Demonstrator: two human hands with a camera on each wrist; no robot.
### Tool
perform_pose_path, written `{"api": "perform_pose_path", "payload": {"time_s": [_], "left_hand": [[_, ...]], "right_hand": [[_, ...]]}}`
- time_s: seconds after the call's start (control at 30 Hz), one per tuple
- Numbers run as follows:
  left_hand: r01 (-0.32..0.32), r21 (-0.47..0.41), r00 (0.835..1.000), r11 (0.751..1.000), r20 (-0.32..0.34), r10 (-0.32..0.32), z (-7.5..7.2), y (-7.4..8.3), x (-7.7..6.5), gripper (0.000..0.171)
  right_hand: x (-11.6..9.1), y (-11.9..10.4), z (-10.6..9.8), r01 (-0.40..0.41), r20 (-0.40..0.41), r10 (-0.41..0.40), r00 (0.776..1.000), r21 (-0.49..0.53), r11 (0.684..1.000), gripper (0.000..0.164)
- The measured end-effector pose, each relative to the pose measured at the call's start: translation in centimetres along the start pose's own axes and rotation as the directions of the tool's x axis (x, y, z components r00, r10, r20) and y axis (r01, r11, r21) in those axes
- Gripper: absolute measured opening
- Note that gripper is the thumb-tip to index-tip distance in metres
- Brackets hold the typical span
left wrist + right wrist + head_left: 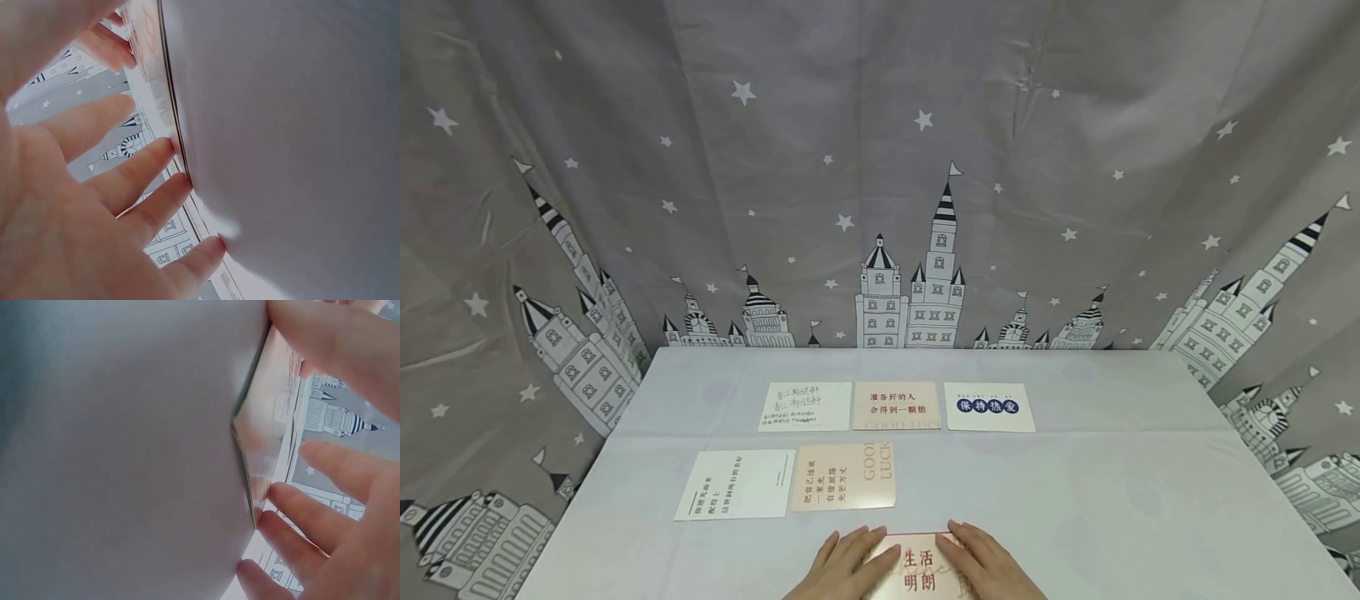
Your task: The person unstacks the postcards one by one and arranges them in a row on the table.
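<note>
A pale pink card (919, 573) with red Chinese characters lies near the front edge of the head view, its lower part cut off. My left hand (847, 568) rests along its left side and my right hand (985, 567) along its right, thumbs over the face. In the left wrist view, fairly straight fingers (140, 181) touch the edge of the card (153, 56). The right wrist view shows extended fingers (306, 506) at the other edge of the card (262, 419). Whether one card or a stack lies there, I cannot tell.
Behind the hands lie a white card (735, 485) and a pink card (844, 477), side by side. Farther back is a row with a handwritten white card (806, 407), a pink card (897, 406) and a blue-lettered white card (989, 407). A grey castle-print curtain (880, 167) hangs beyond the table (1075, 500).
</note>
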State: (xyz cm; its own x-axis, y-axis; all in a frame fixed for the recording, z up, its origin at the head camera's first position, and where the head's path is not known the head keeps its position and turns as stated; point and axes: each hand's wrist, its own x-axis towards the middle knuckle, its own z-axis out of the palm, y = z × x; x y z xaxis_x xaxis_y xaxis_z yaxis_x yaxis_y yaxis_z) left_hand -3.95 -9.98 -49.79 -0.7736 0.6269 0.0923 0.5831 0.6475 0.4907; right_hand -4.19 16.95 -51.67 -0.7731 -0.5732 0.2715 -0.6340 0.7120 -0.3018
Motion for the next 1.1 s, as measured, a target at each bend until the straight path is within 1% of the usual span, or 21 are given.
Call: {"api": "perform_pose_path", "payload": {"time_s": [0.23,0.3,0.4,0.57,0.67,0.73,0.8,0.9,1.0,1.1], "left_hand": [[-0.037,0.041,0.999,0.998,-0.03,0.039,-0.1,-0.2,0.1,0.074],[-0.046,0.033,0.999,0.998,-0.027,0.046,-0.1,-0.3,0.2,0.074],[-0.055,-0.005,0.998,0.998,-0.032,0.055,-0.2,-0.4,0.2,0.073],[-0.069,-0.054,0.997,0.996,-0.046,0.067,-0.4,-0.4,0.3,0.074],[-0.059,-0.05,0.998,0.997,-0.039,0.057,-0.5,-0.4,0.3,0.076],[-0.056,-0.037,0.997,0.998,-0.046,0.054,-0.6,-0.4,0.3,0.077],[-0.065,-0.021,0.996,0.998,-0.061,0.063,-0.7,-0.3,0.2,0.077],[-0.088,0.015,0.993,0.996,-0.083,0.089,-0.8,-0.3,0.2,0.077],[-0.103,0.039,0.991,0.994,-0.086,0.106,-0.9,-0.3,0.3,0.077],[-0.098,0.04,0.992,0.994,-0.078,0.101,-1.1,-0.2,0.4,0.079]], "right_hand": [[0.1,-0.2,-0.5,-0.027,0.061,0.024,0.998,0.048,0.998,0.078],[0.2,-0.3,-0.7,-0.042,0.089,0.036,0.995,0.065,0.997,0.078],[0.3,-0.4,-1.0,-0.07,0.12,0.057,0.991,0.11,0.991,0.077],[0.3,-0.4,-1.2,-0.112,0.141,0.088,0.986,0.174,0.978,0.074],[0.3,-0.2,-1.2,-0.094,0.121,0.072,0.99,0.188,0.978,0.072],[0.2,0.0,-1.2,-0.058,0.091,0.041,0.995,0.185,0.981,0.071],[0.2,0.2,-1.2,-0.016,0.058,0.006,0.998,0.177,0.984,0.071],[0.2,0.4,-1.2,0.02,0.027,-0.025,0.999,0.168,0.986,0.071],[0.3,0.5,-1.4,0.021,0.022,-0.025,0.999,0.172,0.985,0.073],[0.4,0.6,-1.5,0.018,0.017,-0.021,1.0,0.161,0.987,0.077]]}}
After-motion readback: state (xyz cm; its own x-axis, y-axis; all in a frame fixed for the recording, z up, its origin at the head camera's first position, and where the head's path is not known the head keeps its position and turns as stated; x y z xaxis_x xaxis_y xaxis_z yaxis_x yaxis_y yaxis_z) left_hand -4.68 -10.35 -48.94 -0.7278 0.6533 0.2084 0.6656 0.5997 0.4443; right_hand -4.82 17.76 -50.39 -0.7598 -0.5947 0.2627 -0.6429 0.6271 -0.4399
